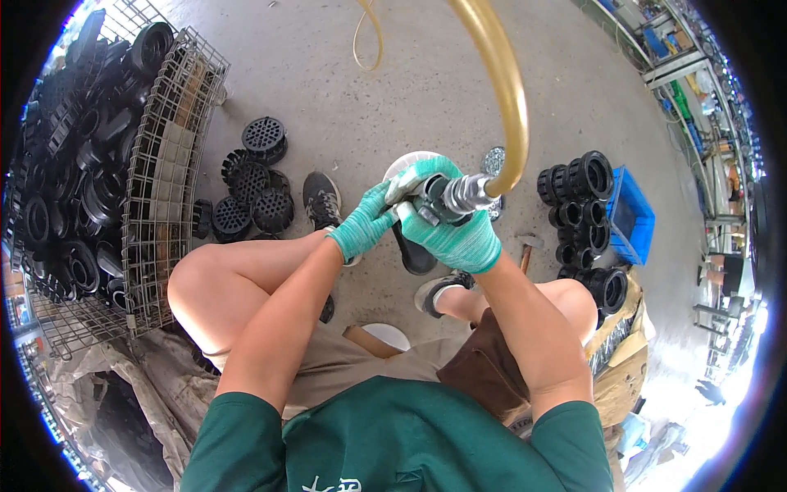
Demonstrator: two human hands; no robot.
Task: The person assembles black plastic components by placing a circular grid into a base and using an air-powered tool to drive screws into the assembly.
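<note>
Both of my hands wear green-and-white knit gloves and meet in front of me, between my knees. My right hand [459, 234] wraps around a dark and silver air tool [467, 194], whose coupling joins a thick amber hose. My left hand [365, 220] is closed at the tool's left side, fingertips against a greyish piece that the gloves mostly hide. Beneath them shows the rim of a white round object [407, 160]. A long black part with a rounded end [416, 254] sticks out below the hands.
The amber hose [510, 90] arches down from above. At left stand a wire cage [168, 176] of black plastic parts and round black grates [264, 139]. To the right are a hammer [526, 250], a dish of small metal pieces [493, 158], stacked black rings [589, 176] and a blue crate [635, 217].
</note>
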